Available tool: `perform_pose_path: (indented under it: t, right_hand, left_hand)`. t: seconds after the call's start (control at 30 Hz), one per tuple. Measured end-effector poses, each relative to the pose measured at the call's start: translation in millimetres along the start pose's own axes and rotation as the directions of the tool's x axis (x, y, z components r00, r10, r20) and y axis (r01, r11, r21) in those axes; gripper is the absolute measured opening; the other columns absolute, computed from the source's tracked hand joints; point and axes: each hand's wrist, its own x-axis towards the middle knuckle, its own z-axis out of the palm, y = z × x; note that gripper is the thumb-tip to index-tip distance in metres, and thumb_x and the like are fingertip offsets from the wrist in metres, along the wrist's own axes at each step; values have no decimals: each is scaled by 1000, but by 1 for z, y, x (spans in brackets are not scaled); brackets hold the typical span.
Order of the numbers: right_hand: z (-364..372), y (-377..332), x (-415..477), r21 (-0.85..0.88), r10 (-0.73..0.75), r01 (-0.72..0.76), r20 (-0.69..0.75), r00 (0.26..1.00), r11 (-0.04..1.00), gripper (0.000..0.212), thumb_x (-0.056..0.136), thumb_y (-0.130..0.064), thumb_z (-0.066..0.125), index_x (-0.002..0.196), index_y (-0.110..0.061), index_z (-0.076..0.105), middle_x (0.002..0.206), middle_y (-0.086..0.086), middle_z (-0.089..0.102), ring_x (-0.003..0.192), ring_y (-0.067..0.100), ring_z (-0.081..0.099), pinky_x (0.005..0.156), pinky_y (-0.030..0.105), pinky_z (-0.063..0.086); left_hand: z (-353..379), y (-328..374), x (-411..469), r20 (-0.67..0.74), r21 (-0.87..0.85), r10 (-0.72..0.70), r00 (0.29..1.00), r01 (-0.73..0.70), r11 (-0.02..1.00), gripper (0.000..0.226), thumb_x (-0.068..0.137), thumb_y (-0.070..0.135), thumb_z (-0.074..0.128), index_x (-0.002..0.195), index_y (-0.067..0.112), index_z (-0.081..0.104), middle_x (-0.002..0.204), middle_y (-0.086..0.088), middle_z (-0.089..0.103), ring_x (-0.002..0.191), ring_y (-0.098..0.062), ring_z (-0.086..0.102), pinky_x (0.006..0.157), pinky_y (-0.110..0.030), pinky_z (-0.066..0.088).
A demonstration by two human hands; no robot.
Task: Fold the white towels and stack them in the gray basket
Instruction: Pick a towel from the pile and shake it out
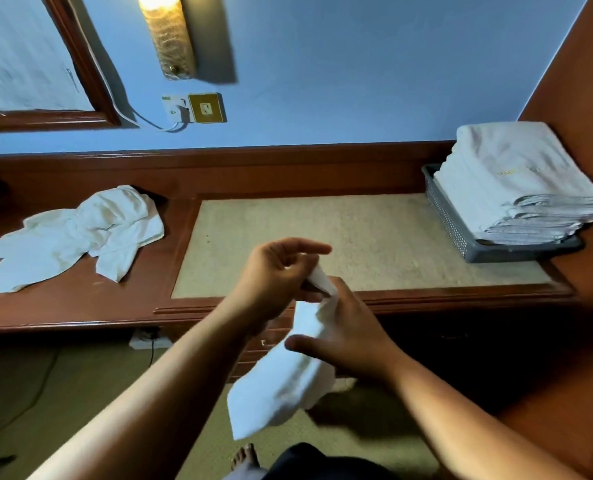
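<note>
**Fingers (309,250) pinch a white hand towel (281,379) in front of the desk**

The left hand (277,271) curls its fingers and pinches the towel's top corner, with the forefinger lying straighter above it. Just below, the right hand (347,327) grips the same towel with curled fingers, its thumb held out to the side. The towel hangs from both hands before the front edge of the desk (357,230) and does not touch it. On the desk's left end lies a loose heap of unfolded white towels (73,233). On its right end stands the gray basket (452,221), holding a stack of folded white towels (517,188) that rises above the rim. Above the desk's back edge, the wall carries a lit wall lamp (170,36) and a socket (194,107).
</note>
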Motion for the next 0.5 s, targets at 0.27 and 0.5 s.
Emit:
perform_pose_path:
  t: [0.27,0.5]
  right_hand:
    - [-20,-26,-10,332,53,79,-368,928,940,31,94,-45,63,81,-18,69,74,2,72,66,9,68,59,31,52]
    - [-51,-46,-14,506,-19,183,-312,950,843,23,96,-25,59,76,-20,69,69,-8,69,68,0,62,63,20,48]
  left_hand:
    - [-17,11,13,129,-170,234,964,-211,963,36,94,15,52,129,12,63,101,-8,68,96,-23,64,85,-34,50]
    - [-10,-46,-5,325,-206,98,941,-30,978,46,98,33,58,104,-13,54,87,-22,58,79,-25,52,64,-35,39]
